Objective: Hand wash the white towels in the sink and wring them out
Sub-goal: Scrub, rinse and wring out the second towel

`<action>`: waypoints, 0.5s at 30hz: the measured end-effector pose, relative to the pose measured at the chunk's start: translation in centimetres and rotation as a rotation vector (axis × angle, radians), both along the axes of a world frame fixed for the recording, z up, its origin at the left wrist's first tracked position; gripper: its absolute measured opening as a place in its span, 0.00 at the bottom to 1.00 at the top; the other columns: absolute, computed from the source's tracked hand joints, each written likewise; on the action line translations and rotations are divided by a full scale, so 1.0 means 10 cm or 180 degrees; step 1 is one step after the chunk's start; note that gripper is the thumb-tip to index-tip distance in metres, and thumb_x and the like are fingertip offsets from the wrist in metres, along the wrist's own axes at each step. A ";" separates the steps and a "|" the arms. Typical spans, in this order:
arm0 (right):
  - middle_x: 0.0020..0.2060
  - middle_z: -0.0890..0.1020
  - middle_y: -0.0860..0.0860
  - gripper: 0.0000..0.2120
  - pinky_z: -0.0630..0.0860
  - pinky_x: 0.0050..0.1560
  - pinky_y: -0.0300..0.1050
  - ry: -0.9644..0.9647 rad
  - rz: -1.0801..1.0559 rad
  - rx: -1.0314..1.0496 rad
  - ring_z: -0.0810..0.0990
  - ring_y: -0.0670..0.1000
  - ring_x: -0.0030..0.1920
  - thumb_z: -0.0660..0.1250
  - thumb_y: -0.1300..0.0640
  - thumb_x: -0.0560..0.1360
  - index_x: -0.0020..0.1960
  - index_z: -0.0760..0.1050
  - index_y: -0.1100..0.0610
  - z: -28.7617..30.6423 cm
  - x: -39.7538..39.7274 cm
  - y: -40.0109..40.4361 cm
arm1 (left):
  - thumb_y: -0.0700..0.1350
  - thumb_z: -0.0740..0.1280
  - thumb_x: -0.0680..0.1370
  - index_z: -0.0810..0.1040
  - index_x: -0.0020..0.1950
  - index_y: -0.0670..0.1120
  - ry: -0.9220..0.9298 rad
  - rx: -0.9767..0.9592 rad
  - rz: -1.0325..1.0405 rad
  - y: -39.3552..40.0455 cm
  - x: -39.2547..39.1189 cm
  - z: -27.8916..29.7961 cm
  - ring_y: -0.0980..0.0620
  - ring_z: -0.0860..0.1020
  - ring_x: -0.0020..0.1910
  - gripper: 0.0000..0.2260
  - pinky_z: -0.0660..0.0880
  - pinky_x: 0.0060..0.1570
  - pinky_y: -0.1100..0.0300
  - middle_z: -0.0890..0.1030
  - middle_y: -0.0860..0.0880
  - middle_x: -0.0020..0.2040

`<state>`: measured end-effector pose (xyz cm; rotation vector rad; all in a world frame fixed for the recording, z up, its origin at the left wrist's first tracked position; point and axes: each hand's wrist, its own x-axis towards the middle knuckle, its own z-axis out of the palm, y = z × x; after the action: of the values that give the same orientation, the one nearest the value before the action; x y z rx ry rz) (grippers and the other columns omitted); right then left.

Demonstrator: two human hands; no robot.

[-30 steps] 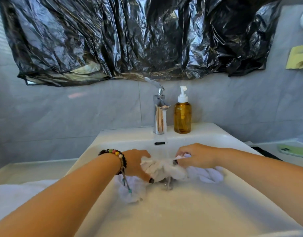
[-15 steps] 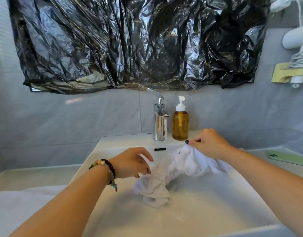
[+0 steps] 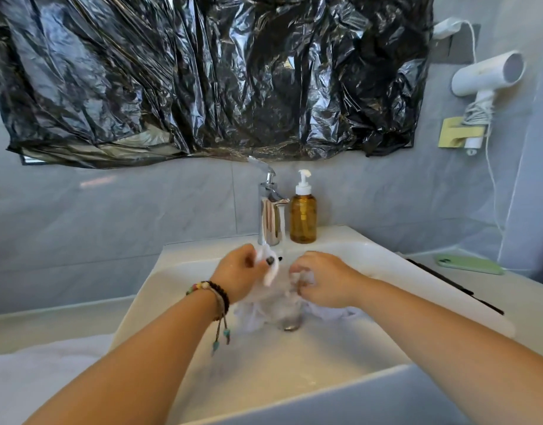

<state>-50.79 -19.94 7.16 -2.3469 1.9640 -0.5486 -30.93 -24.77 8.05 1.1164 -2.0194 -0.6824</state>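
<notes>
Since the earlier frame, both hands have drawn together under the faucet (image 3: 271,207), bunching the white towel (image 3: 268,305) over the drain (image 3: 292,326). Sink (image 3: 386,259): open basin toward the near rim. Left hand (image 3: 239,276): fingers clamped on a towel fold, raised. Right hand (image 3: 323,280): fingers curled into the cloth. Soap dispenser (image 3: 303,214) just right of faucet; phone (image 3: 468,264) on counter (image 3: 524,299), far right.
</notes>
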 end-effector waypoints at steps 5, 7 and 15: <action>0.56 0.71 0.43 0.27 0.71 0.52 0.38 -0.1252 0.0344 0.0070 0.73 0.45 0.54 0.75 0.43 0.67 0.61 0.70 0.48 -0.06 0.12 -0.01 | 0.50 0.66 0.81 0.67 0.35 0.47 0.1377 0.1088 -0.0443 0.09 -0.01 0.12 0.51 0.69 0.30 0.16 0.65 0.31 0.60 0.71 0.47 0.32; 0.43 0.74 0.45 0.12 0.67 0.43 0.38 -0.1452 0.0354 0.0049 0.72 0.45 0.42 0.73 0.46 0.71 0.45 0.74 0.51 -0.04 0.10 -0.03 | 0.50 0.64 0.82 0.73 0.41 0.44 0.1618 0.1245 -0.0578 0.12 -0.05 0.17 0.49 0.75 0.36 0.13 0.71 0.35 0.58 0.76 0.43 0.37; 0.32 0.69 0.51 0.19 0.62 0.37 0.43 -0.2317 -0.0076 0.0704 0.67 0.49 0.34 0.67 0.45 0.77 0.35 0.66 0.55 0.23 0.16 -0.25 | 0.62 0.71 0.64 0.72 0.38 0.45 0.0875 0.0844 0.0559 -0.06 0.17 0.25 0.48 0.71 0.35 0.21 0.67 0.39 0.56 0.72 0.46 0.34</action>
<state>-49.17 -22.47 9.44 -1.6540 1.6003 -0.9569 -29.25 -25.37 10.55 1.2579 -1.6117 -0.9746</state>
